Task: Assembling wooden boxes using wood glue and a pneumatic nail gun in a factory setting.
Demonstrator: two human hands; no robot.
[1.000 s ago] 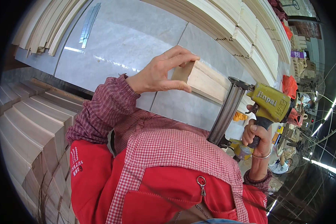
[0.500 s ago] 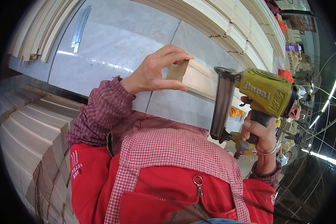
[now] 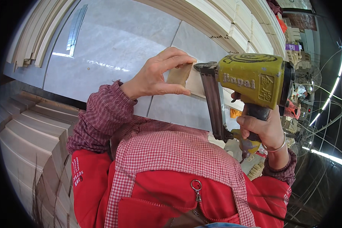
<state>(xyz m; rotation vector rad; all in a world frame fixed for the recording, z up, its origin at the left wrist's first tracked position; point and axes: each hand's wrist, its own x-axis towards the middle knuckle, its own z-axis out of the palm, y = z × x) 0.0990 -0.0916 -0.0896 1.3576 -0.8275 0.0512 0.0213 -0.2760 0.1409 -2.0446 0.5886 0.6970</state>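
My left hand (image 3: 154,74) pinches a small wooden end piece (image 3: 177,76) between thumb and fingers, the fingers along its far edge and the thumb along its near edge. Against that piece lies a pale wooden board (image 3: 196,83), which runs right along the grey table and is largely hidden behind the tool. My right hand (image 3: 265,127) is wrapped round the black grip of a yellow-green nail gun (image 3: 250,72), index finger by the trigger. The gun's nose sits close to the left fingertips, over the board's end; whether it touches the wood I cannot tell.
Two strips of joined nails (image 3: 76,32) lie on the grey tabletop (image 3: 114,34) at the far left. Long wooden slats (image 3: 38,36) line the left edge, and stacked planks (image 3: 250,24) stand along the far right. Beside me at lower left are more stacked boards (image 3: 30,140).
My right hand has brought the nail gun left and slightly up, so its nose is now near the left fingertips. The left hand keeps its pinch almost unmoved.
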